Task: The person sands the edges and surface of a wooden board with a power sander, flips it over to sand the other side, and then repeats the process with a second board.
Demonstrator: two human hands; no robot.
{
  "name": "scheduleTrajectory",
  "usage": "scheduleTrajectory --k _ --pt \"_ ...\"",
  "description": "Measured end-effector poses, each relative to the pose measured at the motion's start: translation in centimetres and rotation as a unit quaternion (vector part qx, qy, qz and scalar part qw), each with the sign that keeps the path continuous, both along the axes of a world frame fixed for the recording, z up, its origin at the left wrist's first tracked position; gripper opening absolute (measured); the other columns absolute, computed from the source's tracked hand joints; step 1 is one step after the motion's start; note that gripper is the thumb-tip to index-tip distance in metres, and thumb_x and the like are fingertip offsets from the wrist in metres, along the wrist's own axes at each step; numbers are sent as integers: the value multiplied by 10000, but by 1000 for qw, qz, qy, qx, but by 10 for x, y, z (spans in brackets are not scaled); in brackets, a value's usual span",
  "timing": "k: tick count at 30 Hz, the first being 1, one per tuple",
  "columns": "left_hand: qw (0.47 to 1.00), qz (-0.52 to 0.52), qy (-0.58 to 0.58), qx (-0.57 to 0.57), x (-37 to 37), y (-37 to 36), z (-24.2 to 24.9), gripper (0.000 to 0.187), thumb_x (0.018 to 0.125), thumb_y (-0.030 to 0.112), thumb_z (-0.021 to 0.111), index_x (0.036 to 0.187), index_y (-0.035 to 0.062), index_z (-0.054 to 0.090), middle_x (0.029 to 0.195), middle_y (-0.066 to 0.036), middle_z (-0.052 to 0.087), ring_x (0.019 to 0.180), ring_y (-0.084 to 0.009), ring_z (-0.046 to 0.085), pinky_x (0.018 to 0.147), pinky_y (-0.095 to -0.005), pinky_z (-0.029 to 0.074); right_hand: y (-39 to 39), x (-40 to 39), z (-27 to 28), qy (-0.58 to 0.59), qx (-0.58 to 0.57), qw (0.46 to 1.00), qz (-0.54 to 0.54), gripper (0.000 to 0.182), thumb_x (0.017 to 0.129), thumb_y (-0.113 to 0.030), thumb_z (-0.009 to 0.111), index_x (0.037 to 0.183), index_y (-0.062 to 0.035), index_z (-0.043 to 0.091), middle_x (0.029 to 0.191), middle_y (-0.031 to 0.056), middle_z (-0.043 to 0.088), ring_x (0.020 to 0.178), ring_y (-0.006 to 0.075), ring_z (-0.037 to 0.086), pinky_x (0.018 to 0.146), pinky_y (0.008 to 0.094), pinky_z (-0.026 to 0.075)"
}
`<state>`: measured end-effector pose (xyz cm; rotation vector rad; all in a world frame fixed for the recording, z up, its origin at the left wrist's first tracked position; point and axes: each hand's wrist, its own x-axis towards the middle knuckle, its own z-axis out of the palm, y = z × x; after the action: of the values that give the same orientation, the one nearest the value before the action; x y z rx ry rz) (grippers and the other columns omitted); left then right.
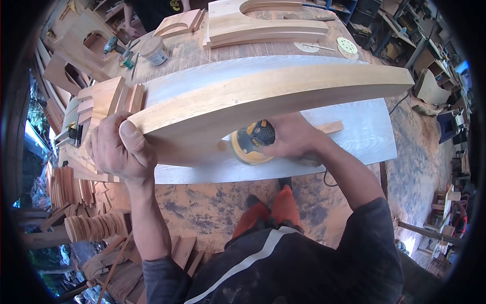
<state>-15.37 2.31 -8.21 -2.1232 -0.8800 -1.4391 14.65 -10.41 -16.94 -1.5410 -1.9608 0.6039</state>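
Note:
A long pale wooden piece with a curved top edge (273, 86) stands on edge, tilted, over a whitish board (364, 126). My left hand (124, 147) grips its left end, the thumb pressed on the top edge. My right hand (291, 134) is wrapped round a yellow and black orbital sander (250, 144), which sits at the near face of the wood beside a curved cutout. The wood hides part of the sander. A small wooden strip (330, 127) lies on the board beyond my right wrist.
Cut wooden parts (268, 35) lie at the bench's far side, more (109, 99) at left. A tub (154, 51), a drill (112, 45) and sanding discs (347, 46) rest there too. Another person (152, 12) stands behind. Round wooden discs (93, 226) are stacked lower left.

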Motion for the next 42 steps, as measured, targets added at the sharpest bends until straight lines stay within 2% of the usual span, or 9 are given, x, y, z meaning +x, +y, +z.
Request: scheduleTrajectory --k 3,6,10,12,14,28,30,37,42 --pt "1000 1 3 -1 0 -3 -1 480 1080 428 501 875 72 749 756 -53 689 693 -238 601 783 -363 411 0 -2 1 91 -3 996 -6 768 721 -322 837 1405 -52 617 1288 206 676 1200 387 658 1047 455 520" --pt "999 25 15 -31 -1 -5 2 491 1089 374 445 890 32 736 813 -95 701 775 -273 622 829 -414 432 2 0 1 4 -50 999 0 774 725 -334 837 1410 -53 614 1296 208 673 1199 385 656 1039 458 522" --pt "999 21 15 -32 -1 -5 -1 491 1090 375 447 901 28 740 809 -97 696 772 -270 616 828 -412 433 2 -3 -1 48 -13 999 -16 776 726 -334 838 1416 -58 613 1296 212 674 1202 382 658 1037 459 523" --pt "999 20 20 -36 -3 -5 0 490 1090 372 449 902 27 742 811 -98 698 773 -270 618 828 -410 435 5 -3 6 47 -111 992 -23 782 721 -320 844 1420 -57 612 1296 215 675 1210 381 657 1039 460 522" --pt "1000 -6 -4 1 -1 1 0 480 1080 430 504 877 74 753 737 -48 680 674 -233 589 771 -361 411 5 -1 2 11 -87 996 -19 777 720 -317 844 1416 -56 616 1290 215 679 1207 383 659 1037 459 523" --pt "1000 -9 -5 6 -3 0 -1 437 1068 413 530 859 86 731 763 -43 695 700 -244 614 767 -372 416 2 -7 7 51 -47 998 -9 744 721 -315 848 1381 -44 638 1269 209 694 1199 396 664 1027 455 529" --pt "1000 -8 -2 10 -4 0 3 437 1068 414 533 858 86 731 766 -44 696 703 -244 615 770 -374 415 2 -5 6 -17 -61 998 0 731 693 -330 817 1358 -78 647 1237 190 705 1164 383 675 984 456 538" --pt "1000 11 12 -4 -3 -7 4 444 1060 354 491 823 45 704 737 -88 661 717 -270 620 789 -395 442 -1 -11 6 38 -6 999 -14 669 695 -325 826 1296 -82 660 1217 175 709 1149 360 684 977 445 541" --pt "1000 10 10 3 -2 -6 4 429 1059 346 500 827 51 709 736 -79 659 713 -262 609 797 -391 439 -2 -13 21 -20 -44 999 15 691 698 -318 824 1329 -90 656 1245 173 710 1175 356 684 994 440 543"
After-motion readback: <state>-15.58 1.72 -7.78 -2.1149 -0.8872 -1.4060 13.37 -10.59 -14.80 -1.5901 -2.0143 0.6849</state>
